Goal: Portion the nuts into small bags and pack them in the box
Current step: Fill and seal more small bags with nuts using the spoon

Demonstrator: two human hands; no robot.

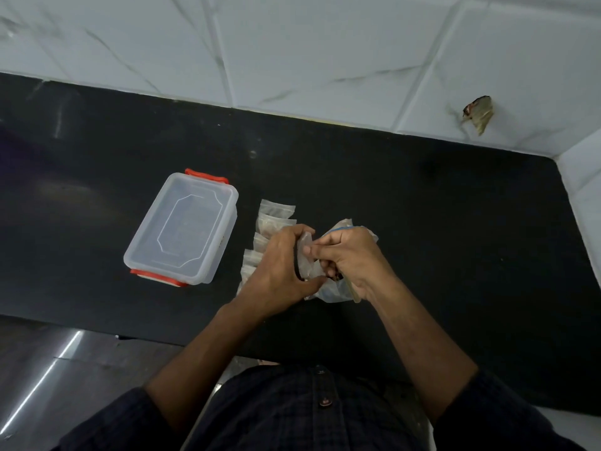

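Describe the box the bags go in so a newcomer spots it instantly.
On the black countertop below the white tiled wall, look left of the person's hands. The box sits there, a clear plastic rectangle with its lid on, lying at a slant. Its orange-red clips at both short ends set it apart from the row of small clear bags beside it.

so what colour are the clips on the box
Red-orange, on both short ends of the clear box; the head view shows the clips plainly.
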